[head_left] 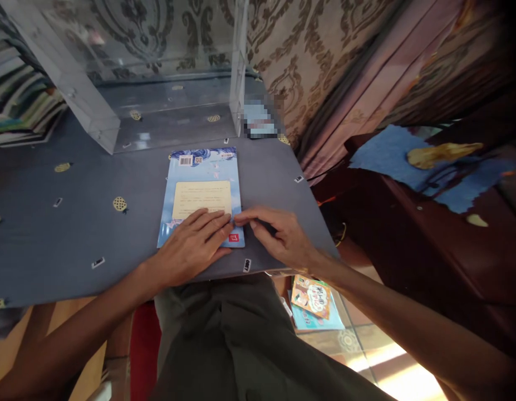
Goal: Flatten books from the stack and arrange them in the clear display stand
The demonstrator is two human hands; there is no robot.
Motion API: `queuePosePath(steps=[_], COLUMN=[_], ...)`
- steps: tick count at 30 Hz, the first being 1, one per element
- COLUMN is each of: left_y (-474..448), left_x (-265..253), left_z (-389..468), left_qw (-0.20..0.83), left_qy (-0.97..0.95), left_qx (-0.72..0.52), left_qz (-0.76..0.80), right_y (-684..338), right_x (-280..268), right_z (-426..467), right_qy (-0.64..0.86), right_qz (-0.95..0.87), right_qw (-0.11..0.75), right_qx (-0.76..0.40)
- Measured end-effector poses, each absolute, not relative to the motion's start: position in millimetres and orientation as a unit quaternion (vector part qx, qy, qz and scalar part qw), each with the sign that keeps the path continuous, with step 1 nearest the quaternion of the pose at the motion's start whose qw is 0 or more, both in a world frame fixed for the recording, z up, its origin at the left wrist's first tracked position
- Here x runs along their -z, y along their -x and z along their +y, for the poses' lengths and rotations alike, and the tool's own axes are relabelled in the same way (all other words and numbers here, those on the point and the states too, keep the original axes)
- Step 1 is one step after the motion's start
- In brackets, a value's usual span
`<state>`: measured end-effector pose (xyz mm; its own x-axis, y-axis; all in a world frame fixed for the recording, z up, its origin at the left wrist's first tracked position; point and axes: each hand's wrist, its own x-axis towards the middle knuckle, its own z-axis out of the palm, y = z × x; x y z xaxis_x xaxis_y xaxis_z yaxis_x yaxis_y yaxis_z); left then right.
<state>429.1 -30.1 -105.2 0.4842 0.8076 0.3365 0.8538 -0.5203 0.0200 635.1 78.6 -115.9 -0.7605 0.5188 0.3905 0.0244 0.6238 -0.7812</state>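
A light blue book [204, 169] lies shut on the grey-blue tablecloth, its back cover up with a barcode and a cream text panel. My left hand [195, 242] rests flat across its lower part, fingers stretched out and covering some of the panel. At the book's right edge is my right hand [278, 234], its fingertips touching the cover close to my left fingertips. The right thumb stands a little apart from the fingers, and no object shows between them.
Beyond the book stands a clear acrylic shelf [97, 131]. Stacked books [19, 94] are at the far left. A blurred-out item [261, 120] lies by the wall. Books [314, 301] sit on the floor below the table's front edge [224, 273]. A blue cloth [383, 153] covers dark furniture at right.
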Motion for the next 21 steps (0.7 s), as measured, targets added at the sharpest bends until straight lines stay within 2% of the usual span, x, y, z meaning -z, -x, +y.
queuePosePath(steps=[6,10,13,21], left_y=[-431.7,-431.0,-430.1,-429.6], left_x=[113.0,114.9,116.8,120.5], left_z=[-36.3,-37.1,-37.5,-39.4], left_qw=[0.089,0.111,0.099,0.091], left_qy=[0.846,0.847,0.846,0.842], left_qx=[0.178,0.177,0.176,0.184], left_qz=[-0.495,-0.489,-0.494,-0.499], right_y=[-635.7,-640.5,-644.9,-638.3], right_x=[116.3,115.3,116.7,122.5], right_z=[79.0,83.8,86.4,89.5], right_qy=[0.168,0.106,0.073,0.066], right_qz=[-0.842,-0.867,-0.888,-0.914], right_qw=[0.293,0.256,0.226,0.228], right_qx=[-0.421,-0.414,-0.393,-0.329])
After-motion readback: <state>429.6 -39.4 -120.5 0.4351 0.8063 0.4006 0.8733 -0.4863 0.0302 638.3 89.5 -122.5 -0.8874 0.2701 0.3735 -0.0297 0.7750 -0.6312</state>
